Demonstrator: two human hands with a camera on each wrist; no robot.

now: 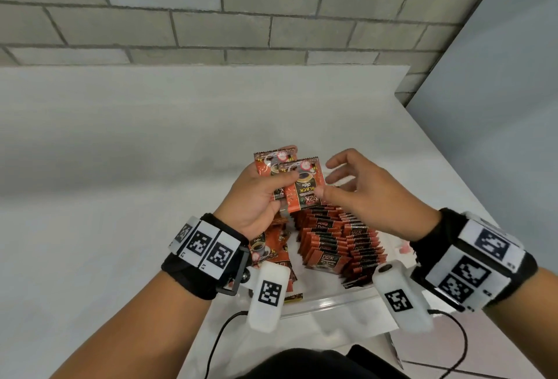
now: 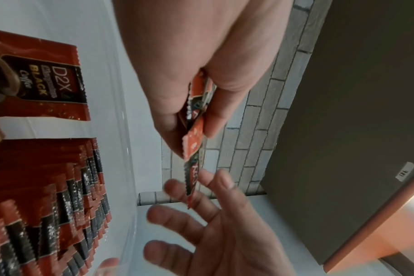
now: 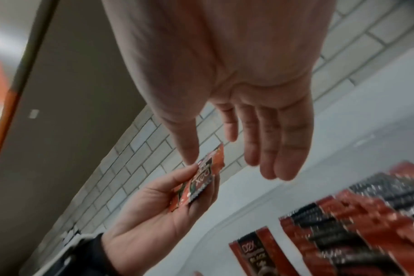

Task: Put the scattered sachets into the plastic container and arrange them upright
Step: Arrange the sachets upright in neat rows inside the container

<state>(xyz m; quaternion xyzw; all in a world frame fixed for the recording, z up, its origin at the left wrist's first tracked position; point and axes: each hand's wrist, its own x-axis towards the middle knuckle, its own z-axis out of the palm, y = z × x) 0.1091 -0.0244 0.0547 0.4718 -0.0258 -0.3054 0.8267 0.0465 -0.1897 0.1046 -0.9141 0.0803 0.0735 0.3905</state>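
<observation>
My left hand (image 1: 259, 197) pinches a small fan of red and black coffee sachets (image 1: 297, 183) between thumb and fingers, above the clear plastic container (image 1: 327, 303). The same held sachets (image 2: 193, 147) show edge-on in the left wrist view. My right hand (image 1: 365, 188) hovers just right of them with fingers straight and spread, its thumb tip at the front sachet's lower corner, holding nothing. Inside the container, several rows of sachets (image 1: 338, 242) stand packed on edge. A few loose sachets (image 1: 265, 247) lie flat in its left part, half hidden under my left wrist.
The container sits near the front right corner of a white table (image 1: 120, 167). A grey brick wall (image 1: 211, 10) runs behind and a pale panel (image 1: 498, 106) stands to the right. A black cable (image 1: 217, 339) hangs off the table's front edge.
</observation>
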